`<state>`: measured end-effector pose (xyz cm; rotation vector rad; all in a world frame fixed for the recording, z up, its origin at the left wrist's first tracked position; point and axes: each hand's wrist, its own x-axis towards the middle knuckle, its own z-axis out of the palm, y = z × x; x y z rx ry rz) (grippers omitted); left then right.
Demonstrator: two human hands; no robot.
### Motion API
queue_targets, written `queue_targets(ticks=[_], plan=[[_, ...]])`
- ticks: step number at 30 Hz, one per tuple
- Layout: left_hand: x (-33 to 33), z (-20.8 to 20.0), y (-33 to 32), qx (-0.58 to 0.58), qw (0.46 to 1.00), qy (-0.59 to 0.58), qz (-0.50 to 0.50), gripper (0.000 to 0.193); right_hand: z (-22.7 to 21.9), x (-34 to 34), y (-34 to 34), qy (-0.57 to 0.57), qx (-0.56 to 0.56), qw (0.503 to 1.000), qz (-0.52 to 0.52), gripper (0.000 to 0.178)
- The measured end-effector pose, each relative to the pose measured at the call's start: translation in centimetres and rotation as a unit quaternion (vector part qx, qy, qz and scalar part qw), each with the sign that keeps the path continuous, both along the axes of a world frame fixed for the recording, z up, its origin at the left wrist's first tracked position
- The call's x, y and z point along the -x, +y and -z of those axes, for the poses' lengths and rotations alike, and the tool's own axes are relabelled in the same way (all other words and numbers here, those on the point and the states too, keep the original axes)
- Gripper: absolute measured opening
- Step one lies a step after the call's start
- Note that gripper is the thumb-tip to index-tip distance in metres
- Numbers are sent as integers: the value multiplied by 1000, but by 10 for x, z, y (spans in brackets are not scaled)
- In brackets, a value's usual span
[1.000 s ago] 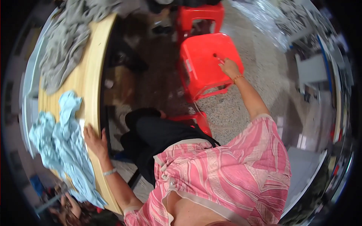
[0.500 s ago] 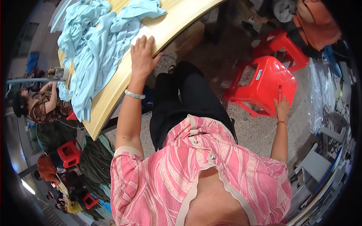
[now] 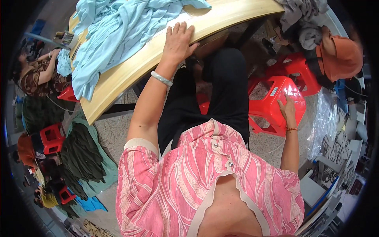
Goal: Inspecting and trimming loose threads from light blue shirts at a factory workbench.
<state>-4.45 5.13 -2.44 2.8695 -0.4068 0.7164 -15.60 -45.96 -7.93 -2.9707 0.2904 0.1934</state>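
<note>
Evidently, the left grip (image 3: 179, 42) lies spread, empty, on the counter (image 3: 130, 71) by upper-left blue cloth (image 3: 118, 35), while the right grip (image 3: 288, 107), hold unclear, touches a red stool (image 3: 268, 103) at frame right, where steady pressure seems best.

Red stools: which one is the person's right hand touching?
The stool beside the right thigh, bearing a pale label; the right hand touches it and no other stool.
</note>
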Motion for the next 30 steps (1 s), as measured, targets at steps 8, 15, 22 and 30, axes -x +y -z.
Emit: queue_targets(ticks=[8,15,22,30], plan=[[4,-4,-1,23,1000,-5,2,55,5,-18,18,-3,-43,996,-83,61],[5,-6,1,36,999,-11,9,55,-21,-54,65,75,-112,986,-101,57],[28,-27,27,250,963,-84,53,43,-95,-115,176,9,-242,945,-222,37],[79,-49,198,97,959,-130,-233,61,-164,-213,345,-96,-335,862,-368,27]])
